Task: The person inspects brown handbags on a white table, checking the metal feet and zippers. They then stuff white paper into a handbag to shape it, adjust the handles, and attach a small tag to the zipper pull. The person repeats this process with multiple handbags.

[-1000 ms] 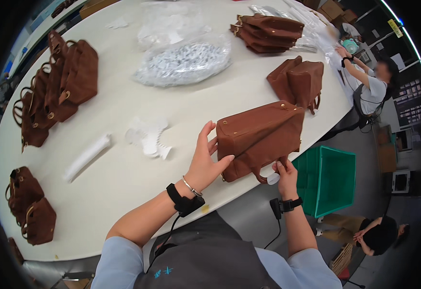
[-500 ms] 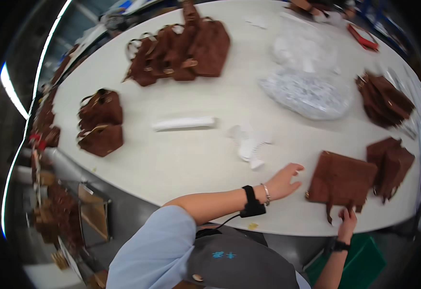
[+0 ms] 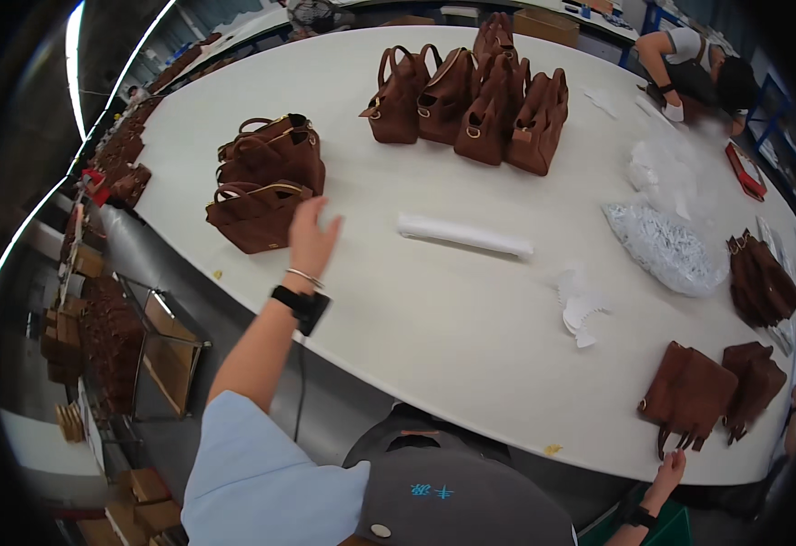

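Note:
My left hand (image 3: 314,238) reaches across the table's left side with its fingers apart and nothing in them. It is right beside a brown handbag (image 3: 257,218) with a gold-coloured zip; whether it touches the bag is unclear. Behind that bag stand more brown handbags (image 3: 280,150) with raised handles. At the near right edge, my right hand (image 3: 667,475) has its fingers together at the handles of a flat-lying brown handbag (image 3: 686,393). A bit of white shows by those handles. What the fingers pinch is too small to make out.
On the white table (image 3: 362,300) lie a white roll (image 3: 464,238), torn white paper (image 3: 578,308) and a clear plastic bag (image 3: 666,250). Several upright handbags (image 3: 484,109) stand at the back. More brown bags (image 3: 762,278) lie right. A co-worker (image 3: 694,77) leans over the far right.
The view has turned left. My left hand has swung from beside the flat handbag over to the handbags at left. My right hand stays by the flat handbag's handles.

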### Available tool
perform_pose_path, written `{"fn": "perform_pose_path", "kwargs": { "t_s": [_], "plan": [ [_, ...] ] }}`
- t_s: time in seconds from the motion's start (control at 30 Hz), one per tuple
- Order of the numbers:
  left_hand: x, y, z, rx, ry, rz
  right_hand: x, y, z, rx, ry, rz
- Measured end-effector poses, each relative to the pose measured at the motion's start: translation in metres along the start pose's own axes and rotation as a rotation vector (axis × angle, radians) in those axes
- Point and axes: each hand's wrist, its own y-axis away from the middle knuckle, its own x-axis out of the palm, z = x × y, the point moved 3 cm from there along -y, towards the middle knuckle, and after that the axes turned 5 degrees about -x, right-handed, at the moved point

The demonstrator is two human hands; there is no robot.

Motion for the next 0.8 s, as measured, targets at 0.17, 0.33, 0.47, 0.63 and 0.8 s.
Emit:
{"fn": "perform_pose_path", "kwargs": {
  "t_s": [0.17,0.33,0.47,0.63,0.8],
  "plan": [
    [-0.131,-0.099,0.086,0.060,-0.717,-0.123,0.063,0.117,0.070,0.039,0.042,0.070],
    [-0.169,-0.131,0.165,-0.029,-0.735,0.360,0.129,0.185,0.137,-0.204,0.192,0.259],
    [-0.170,-0.140,0.142,0.108,-0.412,0.476,0.156,0.230,0.192,-0.439,0.300,0.310],
    [-0.158,-0.118,0.059,0.283,-0.142,0.503,0.183,0.260,0.228,-0.449,0.275,0.393],
    [-0.125,-0.074,-0.005,0.567,-0.060,0.380,0.253,0.285,0.280,-0.581,0.177,0.485]
  ]
}}
